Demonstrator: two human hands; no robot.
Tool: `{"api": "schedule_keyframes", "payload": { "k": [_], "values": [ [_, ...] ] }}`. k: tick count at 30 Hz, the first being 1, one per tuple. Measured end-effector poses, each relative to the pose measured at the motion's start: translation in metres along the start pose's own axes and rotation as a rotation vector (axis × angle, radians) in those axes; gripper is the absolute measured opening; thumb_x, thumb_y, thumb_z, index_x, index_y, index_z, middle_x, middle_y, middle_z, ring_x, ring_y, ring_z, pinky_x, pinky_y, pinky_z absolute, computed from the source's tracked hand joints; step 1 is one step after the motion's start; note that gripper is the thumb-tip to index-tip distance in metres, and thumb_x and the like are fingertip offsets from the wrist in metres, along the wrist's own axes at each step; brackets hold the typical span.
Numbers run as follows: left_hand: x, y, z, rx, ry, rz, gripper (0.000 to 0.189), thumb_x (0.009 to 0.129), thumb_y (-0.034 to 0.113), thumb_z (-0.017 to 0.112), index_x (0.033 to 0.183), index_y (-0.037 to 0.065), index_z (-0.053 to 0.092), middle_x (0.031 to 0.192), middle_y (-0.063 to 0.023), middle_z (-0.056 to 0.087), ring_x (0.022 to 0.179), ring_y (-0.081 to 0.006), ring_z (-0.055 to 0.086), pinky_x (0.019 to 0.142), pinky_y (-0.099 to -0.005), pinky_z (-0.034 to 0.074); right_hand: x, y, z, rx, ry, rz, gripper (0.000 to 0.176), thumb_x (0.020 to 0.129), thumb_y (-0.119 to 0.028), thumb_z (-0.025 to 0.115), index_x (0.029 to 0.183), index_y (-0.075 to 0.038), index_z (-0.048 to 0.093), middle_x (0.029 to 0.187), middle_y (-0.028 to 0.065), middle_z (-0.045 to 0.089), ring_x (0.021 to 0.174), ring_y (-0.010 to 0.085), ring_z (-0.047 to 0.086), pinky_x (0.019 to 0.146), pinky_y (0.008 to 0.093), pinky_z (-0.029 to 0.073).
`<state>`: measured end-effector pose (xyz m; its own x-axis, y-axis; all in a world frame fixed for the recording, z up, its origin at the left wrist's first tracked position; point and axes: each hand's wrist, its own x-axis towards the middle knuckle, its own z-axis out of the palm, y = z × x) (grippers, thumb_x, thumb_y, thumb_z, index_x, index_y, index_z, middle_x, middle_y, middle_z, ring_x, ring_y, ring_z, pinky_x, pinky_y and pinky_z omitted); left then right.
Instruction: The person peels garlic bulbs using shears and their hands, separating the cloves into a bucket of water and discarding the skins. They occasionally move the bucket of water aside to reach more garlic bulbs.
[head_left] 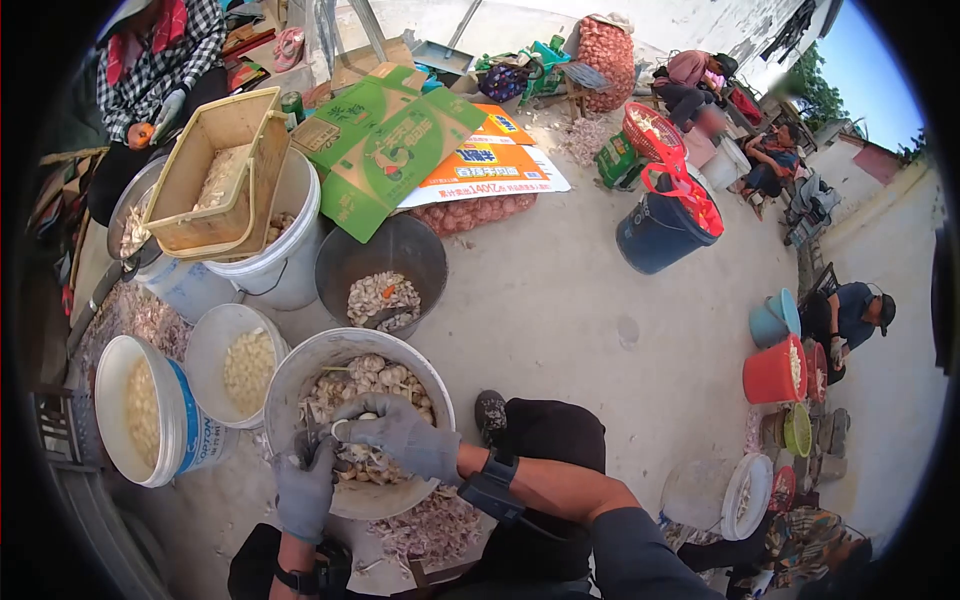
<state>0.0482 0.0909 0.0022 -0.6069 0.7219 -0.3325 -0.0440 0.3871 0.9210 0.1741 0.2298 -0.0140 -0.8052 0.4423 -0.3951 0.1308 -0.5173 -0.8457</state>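
Note:
Both my hands wear grey gloves and meet over a big white bucket (440, 385). Whole garlic bulbs (375, 375) with dry stems and skins lie inside it. My right hand (405, 432) reaches in from the right, its fingers closed on a pale garlic clove (341, 430). Close against it, at the bucket's left inner side, my left hand (305, 490) is closed too; I cannot tell what is between its fingers. A smaller white bucket (208, 350) with peeled cloves in liquid stands just left, beside a blue-labelled bucket (185, 420) of cloves.
Ahead, a dark basin (425, 265) contains garlic pieces and something orange. A yellowish crate (205, 235) sits on a white bucket (300, 260). Flattened green cardboard (400, 150) covers garlic sacks (475, 214). Dry skins (435, 525) litter the floor. Several people work around the yard.

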Motion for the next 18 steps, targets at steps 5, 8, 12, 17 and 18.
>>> {"api": "schedule_keyframes", "payload": {
  "k": [5, 8, 12, 17, 18],
  "values": [
    [0.002, -0.014, -0.010, 0.334, 0.006, 0.238, 0.017, 0.091, 0.013, 0.069, 0.101, -0.001, 0.067, 0.078, -0.0125, 0.069, 0.068, -0.0209, 0.067, 0.063, -0.0366, 0.052, -0.004, -0.011, 0.003, -0.026, 0.015, 0.074, 0.023, 0.095, -0.009, 0.073, 0.116, -0.001, 0.069, 0.103, 0.0035, 0.072, 0.090, 0.0074, 0.066, 0.083, 0.0234, 0.056],
    [0.003, -0.012, -0.008, 0.318, 0.073, 0.295, 0.018, 0.091, 0.014, 0.068, 0.101, -0.001, 0.068, 0.071, -0.0091, 0.066, 0.062, -0.0140, 0.063, 0.060, -0.0341, 0.050, -0.004, -0.009, 0.006, -0.036, 0.004, 0.128, 0.023, 0.095, -0.011, 0.073, 0.116, -0.001, 0.070, 0.103, 0.0030, 0.072, 0.093, 0.0074, 0.066, 0.086, 0.0239, 0.055],
    [0.005, -0.011, -0.008, 0.201, 0.091, 0.283, 0.022, 0.090, 0.016, 0.069, 0.104, 0.000, 0.068, 0.071, -0.0076, 0.064, 0.061, -0.0130, 0.059, 0.059, -0.0333, 0.049, -0.005, -0.019, 0.009, -0.061, -0.003, 0.146, 0.026, 0.095, -0.013, 0.073, 0.118, -0.002, 0.069, 0.106, 0.0023, 0.072, 0.100, 0.0084, 0.064, 0.092, 0.0252, 0.051],
    [-0.001, 0.008, -0.017, 0.037, 0.006, 0.063, 0.024, 0.090, 0.016, 0.070, 0.108, -0.001, 0.068, 0.070, -0.0062, 0.061, 0.061, -0.0094, 0.056, 0.058, -0.0291, 0.047, -0.006, -0.022, 0.011, 0.051, -0.081, 0.061, 0.028, 0.096, -0.011, 0.070, 0.122, -0.001, 0.068, 0.111, 0.0055, 0.072, 0.104, 0.0111, 0.065, 0.095, 0.0269, 0.051],
    [-0.001, 0.009, -0.017, -0.156, -0.053, -0.039, 0.026, 0.090, 0.017, 0.071, 0.109, -0.001, 0.068, 0.069, -0.0056, 0.060, 0.061, -0.0080, 0.055, 0.058, -0.0279, 0.046, -0.005, -0.022, 0.011, 0.048, -0.082, 0.065, 0.028, 0.096, -0.011, 0.070, 0.122, -0.001, 0.068, 0.111, 0.0055, 0.072, 0.104, 0.0111, 0.065, 0.095, 0.0269, 0.051]
  ]
}}
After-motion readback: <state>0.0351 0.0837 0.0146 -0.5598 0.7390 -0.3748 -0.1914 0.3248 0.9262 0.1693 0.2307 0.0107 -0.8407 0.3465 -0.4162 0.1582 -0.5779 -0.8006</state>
